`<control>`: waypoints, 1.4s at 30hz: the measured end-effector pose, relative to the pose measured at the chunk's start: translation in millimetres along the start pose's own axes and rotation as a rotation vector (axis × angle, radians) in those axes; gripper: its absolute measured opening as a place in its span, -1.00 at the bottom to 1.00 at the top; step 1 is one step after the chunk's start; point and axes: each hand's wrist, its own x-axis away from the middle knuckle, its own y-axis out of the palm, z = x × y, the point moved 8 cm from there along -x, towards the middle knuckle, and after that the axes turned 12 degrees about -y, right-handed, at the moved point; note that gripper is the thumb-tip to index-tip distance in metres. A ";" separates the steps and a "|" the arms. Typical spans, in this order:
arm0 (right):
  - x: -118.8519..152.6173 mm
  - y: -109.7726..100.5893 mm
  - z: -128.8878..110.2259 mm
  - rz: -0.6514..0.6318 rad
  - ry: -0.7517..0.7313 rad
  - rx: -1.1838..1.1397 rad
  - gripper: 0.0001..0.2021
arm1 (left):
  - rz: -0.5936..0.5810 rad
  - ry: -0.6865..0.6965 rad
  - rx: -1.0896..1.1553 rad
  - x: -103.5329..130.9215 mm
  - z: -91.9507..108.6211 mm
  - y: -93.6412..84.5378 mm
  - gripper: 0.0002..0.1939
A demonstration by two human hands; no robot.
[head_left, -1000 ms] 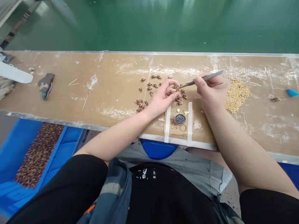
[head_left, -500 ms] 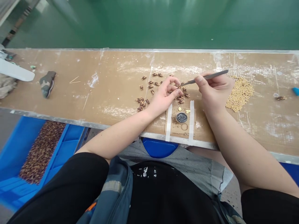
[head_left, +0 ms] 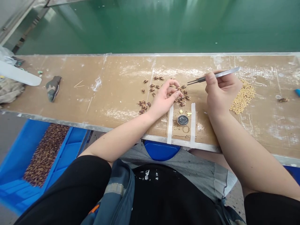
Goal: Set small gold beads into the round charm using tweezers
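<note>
My left hand [head_left: 164, 97] is closed in a pinch on a small brown-and-gold piece [head_left: 178, 88], its details too small to make out. To the right, my right hand [head_left: 221, 92] grips metal tweezers [head_left: 228, 71]; their two tips point left, apart from each other and from the piece, with nothing visible between them. Similar brown-and-gold pieces [head_left: 142, 105] lie around my left hand. Nearer me, a small round pot of dark, shiny paste [head_left: 182, 119] stands between two white tape strips [head_left: 192, 125]. Small gold bits [head_left: 189, 114] lie just behind the pot.
A pile of small gold pieces [head_left: 245, 95] lies beyond my right hand. Leftward on the brown tabletop [head_left: 122, 90] are a camouflage-patterned object [head_left: 53, 88] and thin sticks [head_left: 79, 84]. A blue bin [head_left: 14, 150] of brown pieces stands below the table's left edge.
My right hand has drawn back to the right, taking the tweezer tips away from the piece in my left hand. The tips now show apart. My left hand keeps its pinch.
</note>
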 end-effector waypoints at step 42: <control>-35.9 -55.9 29.4 -0.298 -0.025 0.718 -0.67 | 0.216 0.002 -0.832 11.6 25.2 -49.3 -0.91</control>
